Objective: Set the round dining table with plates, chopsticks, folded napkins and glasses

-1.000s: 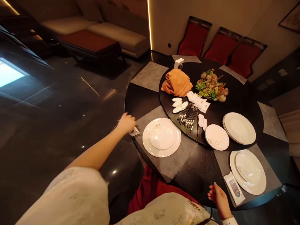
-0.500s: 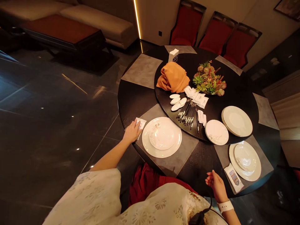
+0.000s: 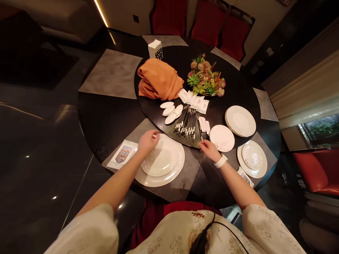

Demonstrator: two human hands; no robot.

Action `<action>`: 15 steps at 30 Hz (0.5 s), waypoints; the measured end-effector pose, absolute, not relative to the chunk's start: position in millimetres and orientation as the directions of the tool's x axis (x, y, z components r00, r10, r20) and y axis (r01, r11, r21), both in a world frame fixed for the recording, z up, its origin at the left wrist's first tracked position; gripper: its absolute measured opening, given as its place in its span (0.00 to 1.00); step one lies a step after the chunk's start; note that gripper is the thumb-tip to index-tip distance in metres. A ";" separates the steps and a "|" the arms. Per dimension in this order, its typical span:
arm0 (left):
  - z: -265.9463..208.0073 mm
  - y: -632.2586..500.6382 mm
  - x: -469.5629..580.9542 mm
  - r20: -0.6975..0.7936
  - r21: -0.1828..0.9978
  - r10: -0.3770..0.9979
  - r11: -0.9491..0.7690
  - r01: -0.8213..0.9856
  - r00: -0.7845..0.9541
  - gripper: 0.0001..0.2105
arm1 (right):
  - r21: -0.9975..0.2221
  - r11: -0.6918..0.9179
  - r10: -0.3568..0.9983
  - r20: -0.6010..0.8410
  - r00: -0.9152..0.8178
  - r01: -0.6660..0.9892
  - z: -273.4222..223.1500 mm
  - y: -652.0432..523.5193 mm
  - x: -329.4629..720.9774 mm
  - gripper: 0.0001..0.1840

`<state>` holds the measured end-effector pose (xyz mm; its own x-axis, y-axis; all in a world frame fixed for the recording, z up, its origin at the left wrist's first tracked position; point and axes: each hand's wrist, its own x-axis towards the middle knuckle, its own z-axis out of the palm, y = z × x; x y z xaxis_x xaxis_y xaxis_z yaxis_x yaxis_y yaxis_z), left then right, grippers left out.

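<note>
My left hand (image 3: 148,143) hovers over the left rim of a large white plate (image 3: 176,169). Its fingers are loosely bent, with nothing seen in them. On that plate lies a smaller white plate (image 3: 160,164). A white packet with a printed picture (image 3: 123,155) rests on the grey placemat (image 3: 189,165) to the left. My right hand (image 3: 210,150), a white band on its wrist, is at the near rim of the black turntable (image 3: 153,114). Its fingers, a little bent, point at the black chopsticks (image 3: 187,123); no object shows in them.
The turntable bears an orange cloth (image 3: 160,81), a flower arrangement (image 3: 205,79), small white oval dishes (image 3: 169,111), white packets (image 3: 197,102), pink-white slips (image 3: 203,124), a single plate (image 3: 221,138) and stacked plates (image 3: 241,121). At the right is another setting with a large plate (image 3: 261,169). Red chairs (image 3: 209,23) stand behind.
My left hand has left the packet and moved right, over the plates. My right hand has risen from the table's near edge to the turntable rim. The view has shifted right.
</note>
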<state>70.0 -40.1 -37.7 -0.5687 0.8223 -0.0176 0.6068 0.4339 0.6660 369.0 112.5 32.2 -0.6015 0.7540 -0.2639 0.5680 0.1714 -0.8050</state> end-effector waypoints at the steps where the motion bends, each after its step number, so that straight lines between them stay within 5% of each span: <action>1: -35.3 -16.2 83.0 -0.073 0.685 0.827 0.448 0.574 -0.558 0.19 | -0.794 0.222 0.726 -0.253 -0.639 0.566 29.7 117.1 354.2 0.12; 9: -39.7 85.0 118.7 -0.247 0.602 0.700 0.653 0.460 -0.670 0.18 | -0.734 0.380 0.603 -0.264 -0.753 0.562 4.7 128.9 303.2 0.07; 15: -37.3 84.9 112.3 -0.386 0.551 0.633 0.741 0.383 -0.670 0.13 | -0.422 0.709 0.540 -0.188 -0.820 0.564 21.3 174.7 245.0 0.11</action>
